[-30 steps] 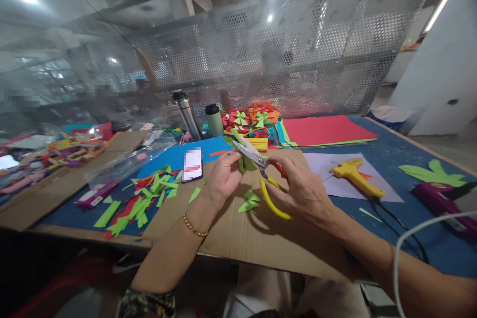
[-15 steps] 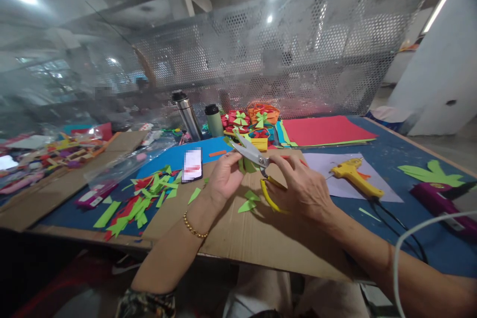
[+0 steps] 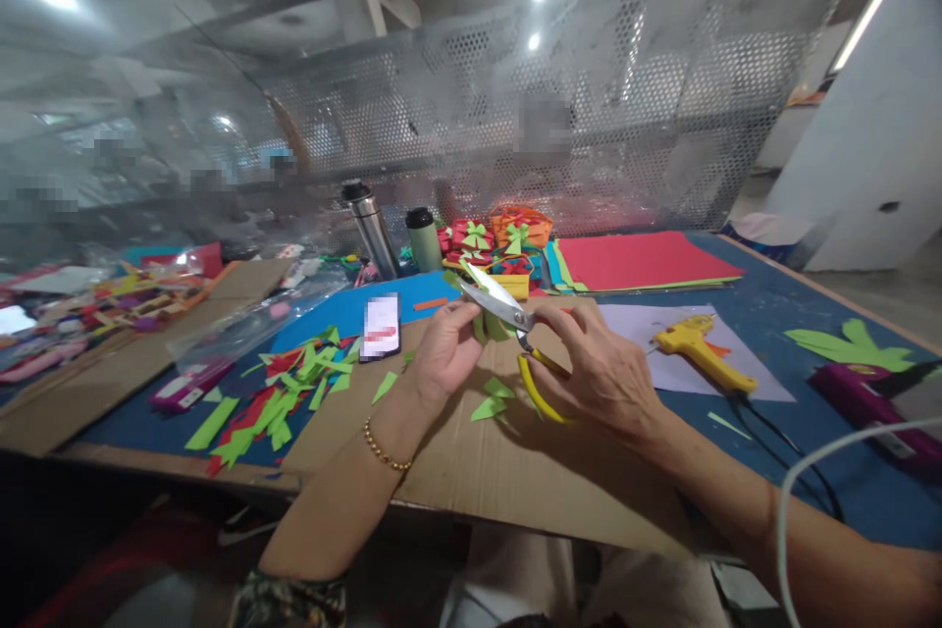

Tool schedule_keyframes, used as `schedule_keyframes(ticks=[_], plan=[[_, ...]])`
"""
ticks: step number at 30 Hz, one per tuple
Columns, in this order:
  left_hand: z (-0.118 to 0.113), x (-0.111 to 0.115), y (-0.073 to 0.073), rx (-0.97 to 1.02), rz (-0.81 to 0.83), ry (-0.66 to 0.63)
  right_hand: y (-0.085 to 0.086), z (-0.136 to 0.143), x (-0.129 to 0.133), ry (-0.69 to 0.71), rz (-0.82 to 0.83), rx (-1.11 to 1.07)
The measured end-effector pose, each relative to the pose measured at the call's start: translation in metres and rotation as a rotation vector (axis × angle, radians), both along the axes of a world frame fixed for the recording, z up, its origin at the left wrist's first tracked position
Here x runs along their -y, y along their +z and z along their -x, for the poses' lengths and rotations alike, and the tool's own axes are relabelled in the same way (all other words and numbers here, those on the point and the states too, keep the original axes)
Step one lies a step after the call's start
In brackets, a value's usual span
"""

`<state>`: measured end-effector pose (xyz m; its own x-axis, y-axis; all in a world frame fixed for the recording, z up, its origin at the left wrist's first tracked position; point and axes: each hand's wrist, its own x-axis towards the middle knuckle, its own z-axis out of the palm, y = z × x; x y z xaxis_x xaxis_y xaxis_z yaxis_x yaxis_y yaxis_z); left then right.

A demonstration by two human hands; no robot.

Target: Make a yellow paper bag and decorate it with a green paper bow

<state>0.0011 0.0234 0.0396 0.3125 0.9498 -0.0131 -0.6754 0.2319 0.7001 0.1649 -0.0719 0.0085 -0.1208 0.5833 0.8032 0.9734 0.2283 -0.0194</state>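
Observation:
My right hand (image 3: 600, 368) grips yellow-handled scissors (image 3: 495, 300) over the cardboard, with the blades pointing up and left. Pinched in my left hand (image 3: 444, 353) is a light-green piece of paper or felt (image 3: 496, 327), partly covered by the fingers and the blades. The blades lie across the green material just above the left fingertips; exactly where they meet it I cannot tell. Below the hands, small green offcuts (image 3: 490, 406) rest on the cardboard sheet (image 3: 471, 476). A heap of green and red strips (image 3: 294, 392) lies left of my left hand.
A phone (image 3: 381, 326) lies beyond the strips. Behind it stand a steel flask (image 3: 375, 234) and a green bottle (image 3: 422, 240), beside finished bow pieces (image 3: 517, 235). To the right are red sheets (image 3: 640, 260), a yellow glue gun (image 3: 703, 353) with a cord, and a white cable (image 3: 784, 510).
The scissors have turned slightly in my right hand, and their handle has shifted a little to the right. My left hand has stayed almost still with the green piece.

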Motion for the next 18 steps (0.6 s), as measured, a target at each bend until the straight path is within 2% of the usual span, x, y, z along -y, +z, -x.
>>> schedule_keyframes(ticks=[13, 18], plan=[[-0.0018, 0.0036, 0.0060, 0.026, 0.078, 0.046, -0.0032, 0.0006, -0.0022, 0.014, -0.053, 0.036], [-0.0019, 0.0025, 0.0055, -0.018, 0.045, 0.023, -0.0011, 0.0003, -0.0016, 0.000, -0.041, 0.029]])
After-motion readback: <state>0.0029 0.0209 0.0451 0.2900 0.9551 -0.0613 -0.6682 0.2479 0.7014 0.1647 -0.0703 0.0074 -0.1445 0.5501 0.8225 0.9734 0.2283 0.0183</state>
